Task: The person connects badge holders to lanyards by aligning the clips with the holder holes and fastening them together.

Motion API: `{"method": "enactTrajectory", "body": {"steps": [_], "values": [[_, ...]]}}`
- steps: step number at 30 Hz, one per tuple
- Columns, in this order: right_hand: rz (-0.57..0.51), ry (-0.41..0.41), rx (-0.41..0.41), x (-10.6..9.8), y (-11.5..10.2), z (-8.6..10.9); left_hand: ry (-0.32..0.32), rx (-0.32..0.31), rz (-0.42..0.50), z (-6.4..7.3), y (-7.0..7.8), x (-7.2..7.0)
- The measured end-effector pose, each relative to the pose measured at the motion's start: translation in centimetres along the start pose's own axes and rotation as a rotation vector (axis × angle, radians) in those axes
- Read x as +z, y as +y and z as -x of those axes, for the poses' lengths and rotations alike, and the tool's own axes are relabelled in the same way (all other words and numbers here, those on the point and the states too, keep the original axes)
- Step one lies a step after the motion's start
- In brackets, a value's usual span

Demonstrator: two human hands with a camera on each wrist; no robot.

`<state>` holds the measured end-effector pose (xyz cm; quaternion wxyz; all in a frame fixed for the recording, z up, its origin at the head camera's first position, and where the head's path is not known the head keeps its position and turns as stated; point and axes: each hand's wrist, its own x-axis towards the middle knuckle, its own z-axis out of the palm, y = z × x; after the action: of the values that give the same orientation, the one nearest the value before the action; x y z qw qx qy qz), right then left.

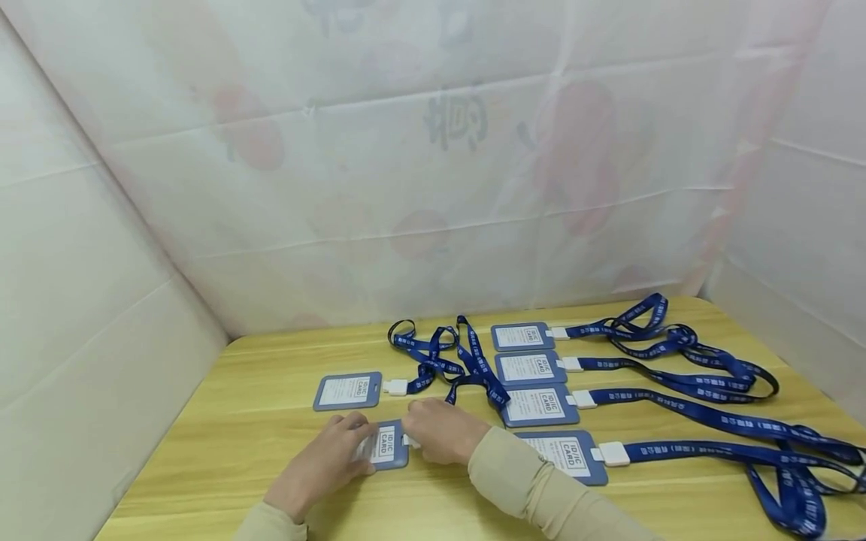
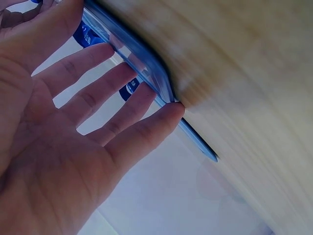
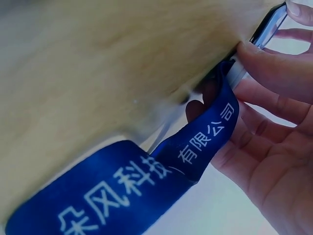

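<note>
A blue-framed ID card holder (image 1: 401,448) lies near the front of the table. My left hand (image 1: 331,457) grips it by its edges; in the left wrist view the fingertips touch the frame's rim (image 2: 146,54). My right hand (image 1: 440,430) pinches the white clip (image 1: 410,442) of a lanyard at the holder's slotted end. Whether the clip passes through the slot is hidden by the fingers. In the right wrist view the navy lanyard (image 3: 205,142) with white lettering hangs from that clip, under the fingers.
Behind the hands lies another card holder (image 1: 348,391), its slot facing a separate white lanyard clip (image 1: 396,387). Loose navy straps (image 1: 476,361) tangle at the table's middle. On the right, several holders (image 1: 534,406) lie in a column with lanyards attached. White cloth walls (image 1: 433,188) enclose the table.
</note>
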<state>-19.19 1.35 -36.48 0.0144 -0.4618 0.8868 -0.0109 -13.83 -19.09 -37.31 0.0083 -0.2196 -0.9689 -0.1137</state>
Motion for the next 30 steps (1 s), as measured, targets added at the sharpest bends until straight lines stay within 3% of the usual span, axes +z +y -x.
{"method": "enactTrajectory", "body": {"steps": [8,30], "values": [[0.001,-0.012,-0.001,-0.08,-0.12,-0.12,-0.011,-0.031,0.028,0.02,0.15,-0.08],[-0.015,-0.014,-0.004,-0.07,-0.26,-0.25,-0.008,-0.008,0.013,-0.01,0.00,0.00]]}}
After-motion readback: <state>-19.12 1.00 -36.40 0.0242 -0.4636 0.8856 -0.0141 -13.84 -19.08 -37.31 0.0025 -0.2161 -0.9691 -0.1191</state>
